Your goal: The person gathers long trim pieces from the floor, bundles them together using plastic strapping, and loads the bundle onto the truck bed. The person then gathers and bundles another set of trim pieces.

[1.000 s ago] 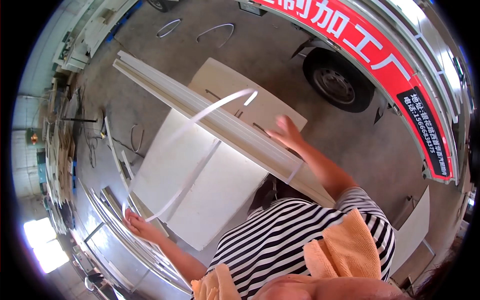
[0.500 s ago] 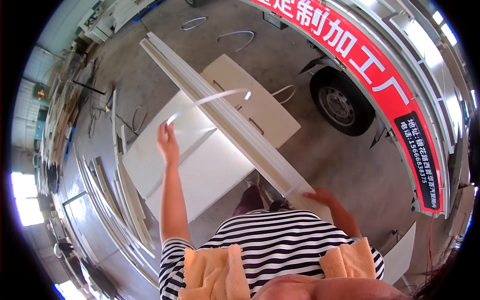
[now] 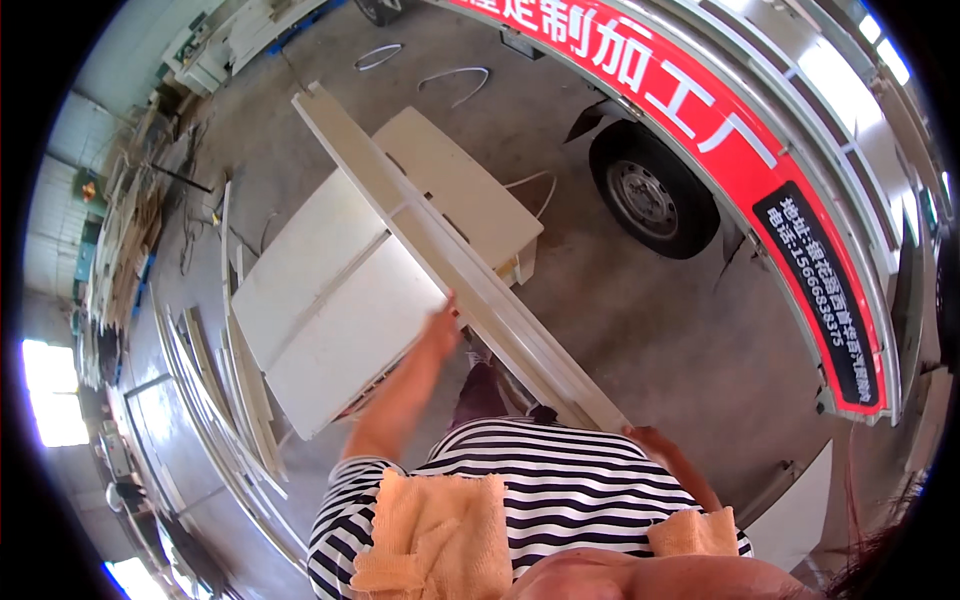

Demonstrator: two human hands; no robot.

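Observation:
Long, narrow pale boards point(image 3: 410, 232), lying lengthwise together, run diagonally from the far left down to my body at the right. My left hand point(image 3: 438, 325) is at their left edge near the middle, blurred, its fingers closed against the edge. At the near end, my right hand point(image 3: 655, 440) grips the right edge; part of it is hidden behind the boards and my body. Beneath the boards stand a white panelled surface point(image 3: 350, 310) on the left and a cream-coloured panel with dark slots point(image 3: 470, 180) on the right.
A vehicle with a red lettered side panel point(image 3: 690, 105) and a black wheel point(image 3: 650, 190) stands at the right. Long thin strips point(image 3: 215, 400) lie on the floor at the left. White loops of strip point(image 3: 378, 56) lie on the floor beyond. A white sheet point(image 3: 800, 510) leans at the lower right.
My left hand has let go of a curved white strip, now out of sight, and come down and right to the boards' edge. The boards have turned, showing a broader flat face.

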